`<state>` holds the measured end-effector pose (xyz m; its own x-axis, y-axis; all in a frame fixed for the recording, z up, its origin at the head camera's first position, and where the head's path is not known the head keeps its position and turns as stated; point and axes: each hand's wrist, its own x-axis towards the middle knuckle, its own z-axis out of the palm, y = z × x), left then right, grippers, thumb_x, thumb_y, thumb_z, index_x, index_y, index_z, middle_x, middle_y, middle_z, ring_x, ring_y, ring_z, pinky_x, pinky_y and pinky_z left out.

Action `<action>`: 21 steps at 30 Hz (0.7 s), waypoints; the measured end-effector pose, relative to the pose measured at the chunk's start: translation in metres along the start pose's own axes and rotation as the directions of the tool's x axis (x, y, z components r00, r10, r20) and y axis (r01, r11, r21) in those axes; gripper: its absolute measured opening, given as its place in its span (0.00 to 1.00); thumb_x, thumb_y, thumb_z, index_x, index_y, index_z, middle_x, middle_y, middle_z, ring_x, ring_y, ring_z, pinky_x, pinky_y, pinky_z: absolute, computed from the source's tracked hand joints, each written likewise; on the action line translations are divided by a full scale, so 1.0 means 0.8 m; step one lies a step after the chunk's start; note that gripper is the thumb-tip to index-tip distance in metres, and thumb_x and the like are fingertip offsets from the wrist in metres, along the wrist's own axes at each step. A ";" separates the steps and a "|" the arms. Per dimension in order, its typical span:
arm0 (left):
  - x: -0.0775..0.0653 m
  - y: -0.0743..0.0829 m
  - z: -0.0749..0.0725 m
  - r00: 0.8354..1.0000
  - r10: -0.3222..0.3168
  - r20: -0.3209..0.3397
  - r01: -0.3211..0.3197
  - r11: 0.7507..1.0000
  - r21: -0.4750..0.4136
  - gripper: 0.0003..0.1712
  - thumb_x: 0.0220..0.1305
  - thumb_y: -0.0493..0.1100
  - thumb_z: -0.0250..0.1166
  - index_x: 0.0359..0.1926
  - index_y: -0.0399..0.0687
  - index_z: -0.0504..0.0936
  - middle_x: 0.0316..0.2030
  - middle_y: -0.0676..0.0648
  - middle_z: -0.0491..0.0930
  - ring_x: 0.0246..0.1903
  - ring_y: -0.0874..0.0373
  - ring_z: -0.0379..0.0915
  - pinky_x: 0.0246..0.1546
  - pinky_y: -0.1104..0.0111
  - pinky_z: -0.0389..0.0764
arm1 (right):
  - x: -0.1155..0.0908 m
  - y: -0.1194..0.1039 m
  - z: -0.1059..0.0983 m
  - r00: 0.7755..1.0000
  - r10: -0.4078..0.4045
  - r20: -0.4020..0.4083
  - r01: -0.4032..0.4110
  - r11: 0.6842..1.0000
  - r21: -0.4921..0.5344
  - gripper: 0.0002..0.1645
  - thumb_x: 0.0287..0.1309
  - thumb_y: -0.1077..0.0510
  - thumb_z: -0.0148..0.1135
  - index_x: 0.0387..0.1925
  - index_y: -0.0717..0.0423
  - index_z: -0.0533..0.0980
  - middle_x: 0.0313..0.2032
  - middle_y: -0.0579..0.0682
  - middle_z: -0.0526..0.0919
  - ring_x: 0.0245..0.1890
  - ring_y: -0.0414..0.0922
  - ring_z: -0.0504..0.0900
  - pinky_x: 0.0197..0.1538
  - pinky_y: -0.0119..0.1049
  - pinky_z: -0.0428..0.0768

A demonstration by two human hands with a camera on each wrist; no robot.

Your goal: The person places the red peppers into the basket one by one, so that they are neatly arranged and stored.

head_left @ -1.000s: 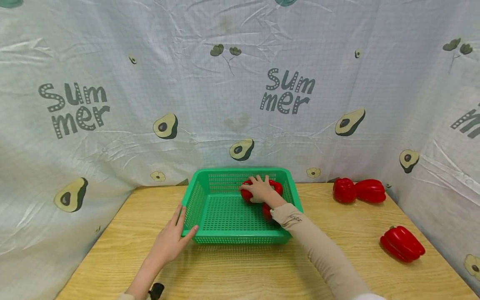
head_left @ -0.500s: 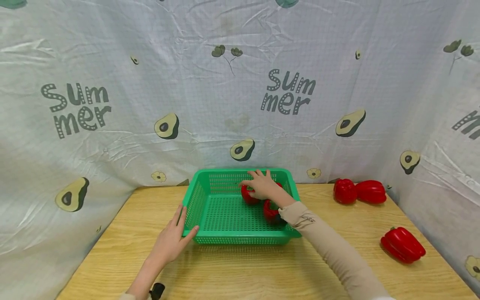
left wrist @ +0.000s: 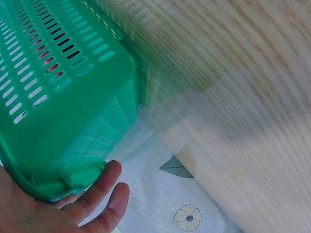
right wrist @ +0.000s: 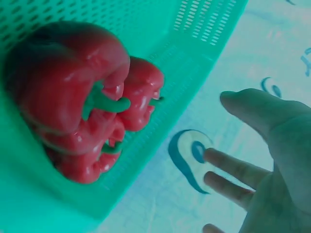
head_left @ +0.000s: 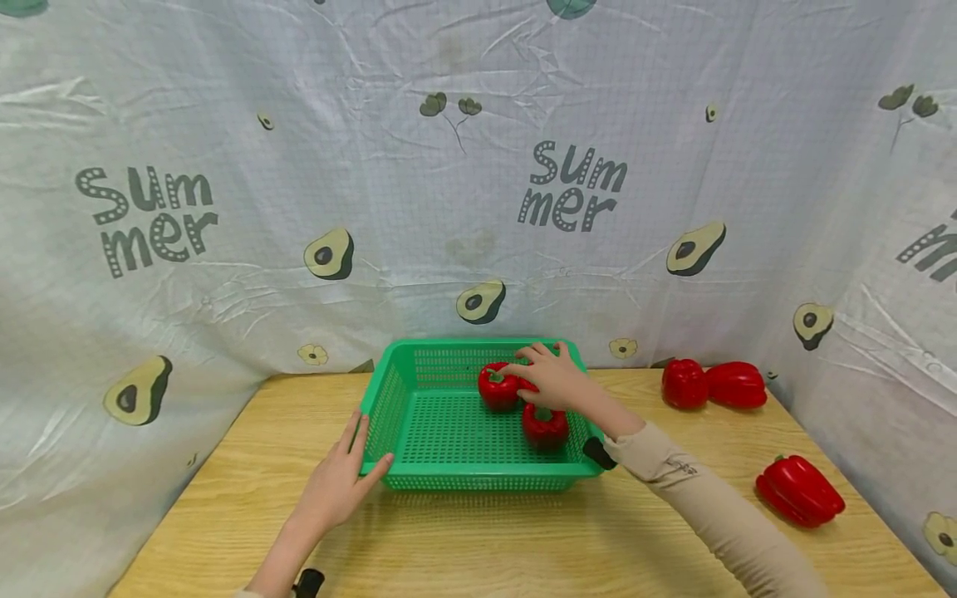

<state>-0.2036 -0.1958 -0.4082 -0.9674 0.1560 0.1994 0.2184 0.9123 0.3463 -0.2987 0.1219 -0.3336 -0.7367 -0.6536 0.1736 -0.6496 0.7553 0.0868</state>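
Observation:
Red bell peppers with green stems stand in the right part of a green plastic basket (head_left: 482, 470). One pepper (head_left: 497, 392) is towards the back and another pepper (head_left: 546, 430) nearer the front; a third is mostly hidden behind my right hand (head_left: 557, 380) in the head view. The right wrist view shows a large pepper (right wrist: 63, 73) close up, a farther one (right wrist: 142, 90) and one at the basket wall (right wrist: 80, 165). My right hand hovers above them, fingers spread, holding nothing. My left hand (head_left: 336, 483) rests on the basket's front left corner, fingers extended along the rim.
Two more peppers lie side by side at the back right of the wooden table (head_left: 449, 540): one pepper (head_left: 684, 384) and a longer one (head_left: 736, 385). A single pepper (head_left: 800, 492) lies nearer on the right. A printed cloth (head_left: 404, 191) hangs behind and at the sides.
My right hand has let go of a pepper in the basket and moved up and right, uncovering the peppers there. The left hand stays on the corner.

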 end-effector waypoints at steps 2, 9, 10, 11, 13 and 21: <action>0.000 0.000 0.000 1.000 0.000 0.000 0.000 1.000 0.002 0.43 0.64 0.59 0.47 0.67 0.32 0.47 0.68 0.35 0.41 0.58 0.32 0.57 0.46 0.45 0.70 | -0.017 0.002 -0.002 1.000 0.001 -0.008 -0.001 1.000 0.011 0.22 0.56 0.50 0.57 0.54 0.36 0.70 0.55 0.52 0.70 0.57 0.51 0.64 0.54 0.63 0.58; -0.002 -0.002 -0.001 1.000 0.002 0.000 -0.002 1.000 0.008 0.44 0.64 0.62 0.45 0.67 0.33 0.47 0.68 0.35 0.42 0.58 0.32 0.58 0.46 0.45 0.70 | -0.082 0.015 -0.001 0.992 -0.038 -0.123 0.038 0.999 -0.006 0.24 0.50 0.52 0.63 0.51 0.39 0.73 0.50 0.52 0.73 0.53 0.52 0.67 0.48 0.57 0.61; -0.002 -0.002 -0.002 1.000 0.002 0.000 -0.002 1.000 0.008 0.44 0.64 0.62 0.45 0.67 0.32 0.47 0.68 0.34 0.41 0.58 0.31 0.58 0.45 0.45 0.70 | -0.090 0.017 0.001 0.990 -0.037 -0.139 0.037 0.999 -0.002 0.24 0.49 0.53 0.64 0.51 0.40 0.73 0.50 0.52 0.74 0.53 0.52 0.67 0.47 0.57 0.62; -0.002 -0.002 -0.002 1.000 0.001 0.001 -0.001 1.000 0.009 0.44 0.64 0.61 0.45 0.67 0.32 0.47 0.68 0.34 0.41 0.58 0.31 0.58 0.45 0.45 0.70 | -0.099 0.019 0.004 0.988 -0.032 -0.153 0.032 0.999 -0.001 0.24 0.49 0.53 0.64 0.51 0.40 0.73 0.50 0.52 0.74 0.53 0.52 0.68 0.47 0.56 0.62; -0.003 -0.002 -0.003 1.000 -0.002 0.002 0.002 1.000 0.013 0.44 0.64 0.61 0.46 0.67 0.32 0.47 0.68 0.34 0.41 0.57 0.31 0.58 0.45 0.45 0.70 | -0.114 0.024 0.010 0.981 -0.020 -0.191 0.024 1.000 0.016 0.24 0.48 0.53 0.64 0.51 0.41 0.74 0.50 0.53 0.74 0.52 0.52 0.68 0.46 0.56 0.62; -0.001 0.000 -0.004 1.000 0.003 0.010 -0.003 1.000 0.012 0.44 0.64 0.60 0.46 0.67 0.32 0.47 0.68 0.34 0.42 0.57 0.31 0.58 0.46 0.45 0.70 | -0.168 0.041 0.035 0.933 0.037 -0.358 -0.026 0.999 0.034 0.29 0.43 0.55 0.68 0.51 0.43 0.73 0.46 0.50 0.76 0.50 0.49 0.69 0.46 0.57 0.59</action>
<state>-0.2024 -0.1971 -0.4055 -0.9680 0.1624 0.1914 0.2199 0.9162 0.3349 -0.2260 0.2329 -0.3813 -0.6440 -0.5643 0.5164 -0.6360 0.7702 0.0485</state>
